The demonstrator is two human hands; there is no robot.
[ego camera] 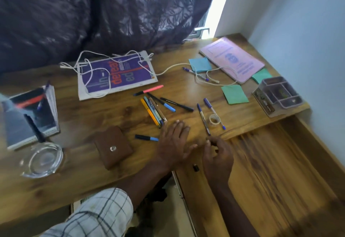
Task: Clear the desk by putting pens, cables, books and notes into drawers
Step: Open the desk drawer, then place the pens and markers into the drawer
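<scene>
Checked sleeve point(97, 212), hands point(174, 141) at desk point(84, 177), scattered pens point(155, 111)

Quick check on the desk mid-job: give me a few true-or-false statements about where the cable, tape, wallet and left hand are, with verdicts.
1. A white cable lies across the purple book. True.
2. The tape roll sits inside the grey organiser. False: it lies on the desk beside a purple-capped pen.
3. The left hand lies flat on the desk. True.
4. The brown wallet lies on the pink book. False: it lies on the desk, left of the left hand.
</scene>
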